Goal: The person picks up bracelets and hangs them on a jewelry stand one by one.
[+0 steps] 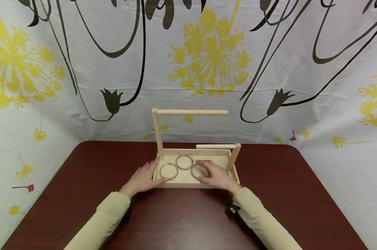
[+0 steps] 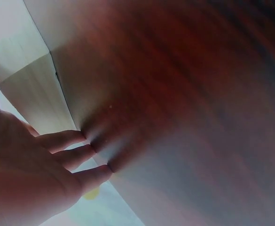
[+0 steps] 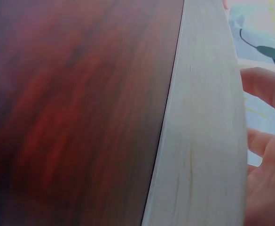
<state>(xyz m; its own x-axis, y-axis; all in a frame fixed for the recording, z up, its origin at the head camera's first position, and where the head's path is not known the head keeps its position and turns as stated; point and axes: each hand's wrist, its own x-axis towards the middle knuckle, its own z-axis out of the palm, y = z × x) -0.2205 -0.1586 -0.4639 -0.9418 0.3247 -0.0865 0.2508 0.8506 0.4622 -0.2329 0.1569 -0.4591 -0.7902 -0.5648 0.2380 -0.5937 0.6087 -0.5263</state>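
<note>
A shallow wooden tray stands on the table. My left hand is at its front left corner, fingers stretched along the left side and thumb over the front rim. In the left wrist view, the fingertips of that hand touch the table beside the tray wall. Inside the tray, my right hand grips a grey ring between thumb and fingers. Two more grey rings lie there, one at the left and one farther back. Part of another ring shows behind the right hand.
A tall wooden post at the tray's left carries a long horizontal rod. At the right, a short post bears a lower rod. The dark red table ends at a patterned curtain.
</note>
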